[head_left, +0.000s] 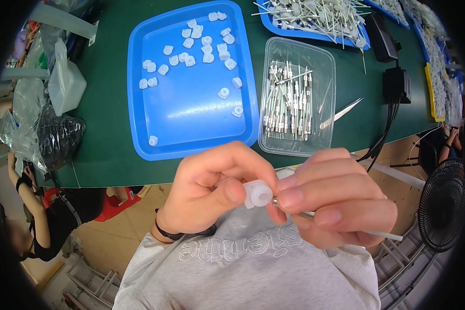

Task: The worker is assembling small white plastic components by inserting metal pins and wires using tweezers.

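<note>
My left hand (212,186) pinches a small white plastic fitting (259,195) with a round hole turned to the right. In my right hand (341,199) is a thin rod (385,235), metal at its tip and pale at its tail. The metal tip is right beside the fitting's hole; whether it has entered I cannot tell. Both hands are in front of my chest, just off the table's near edge. A blue tray (134,103) beyond my left hand carries several similar white fittings (189,61). Beyond my right hand, a clear plastic box (323,93) has several metal-ended rods (289,103) in it.
Tweezers (341,113) lie right of the clear box on the green table (108,103). At the back, a blue tray (266,20) is heaped with white-ended rods. Black boxes with cables (396,85) stand right. Plastic bags (51,129) lie left; a black fan (442,204) is at right.
</note>
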Demonstrator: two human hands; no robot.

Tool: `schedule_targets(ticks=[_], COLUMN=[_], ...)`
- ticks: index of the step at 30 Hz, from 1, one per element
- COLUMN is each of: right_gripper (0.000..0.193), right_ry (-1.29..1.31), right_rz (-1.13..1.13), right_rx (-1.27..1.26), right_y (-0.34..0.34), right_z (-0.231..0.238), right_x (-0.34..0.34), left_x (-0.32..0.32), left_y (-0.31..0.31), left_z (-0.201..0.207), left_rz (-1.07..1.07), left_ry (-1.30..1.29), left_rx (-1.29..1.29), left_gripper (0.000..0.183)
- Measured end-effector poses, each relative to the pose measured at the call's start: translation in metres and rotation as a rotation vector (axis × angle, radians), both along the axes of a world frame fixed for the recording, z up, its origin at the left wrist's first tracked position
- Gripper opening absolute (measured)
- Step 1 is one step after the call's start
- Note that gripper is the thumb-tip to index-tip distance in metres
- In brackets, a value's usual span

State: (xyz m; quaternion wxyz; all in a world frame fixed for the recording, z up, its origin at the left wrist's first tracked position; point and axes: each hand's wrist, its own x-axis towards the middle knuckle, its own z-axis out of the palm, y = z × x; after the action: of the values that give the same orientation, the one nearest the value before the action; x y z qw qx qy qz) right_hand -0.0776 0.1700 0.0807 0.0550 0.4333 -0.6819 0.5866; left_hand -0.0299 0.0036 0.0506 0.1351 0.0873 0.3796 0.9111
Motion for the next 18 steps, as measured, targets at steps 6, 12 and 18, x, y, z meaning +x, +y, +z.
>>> schedule_targets(ticks=[6,12,18], right_gripper=[0.037,0.035,0.035], right_ry=[0.020,0.019,0.006], right_rz=[-0.003,0.000,0.016], right_rx=[-0.015,-0.034,-0.037], right_y=[-0.0005,-0.0008,-0.0003], right_z=[0.0001,-0.0026,-0.0018], right_x=[0.0014,0.0009,0.0002], left_x=[0.0021,0.0017,0.0029], left_y=[-0.0003,-0.0005,-0.0025], left_z=[-0.0014,-0.0041,-0.0022], left_rz=[0.001,-0.016,-0.034], left_ry=[0.003,0.007,-0.021], left_rx=[0.003,0.010,-0.006], left_gripper=[0.037,0.036,0.036])
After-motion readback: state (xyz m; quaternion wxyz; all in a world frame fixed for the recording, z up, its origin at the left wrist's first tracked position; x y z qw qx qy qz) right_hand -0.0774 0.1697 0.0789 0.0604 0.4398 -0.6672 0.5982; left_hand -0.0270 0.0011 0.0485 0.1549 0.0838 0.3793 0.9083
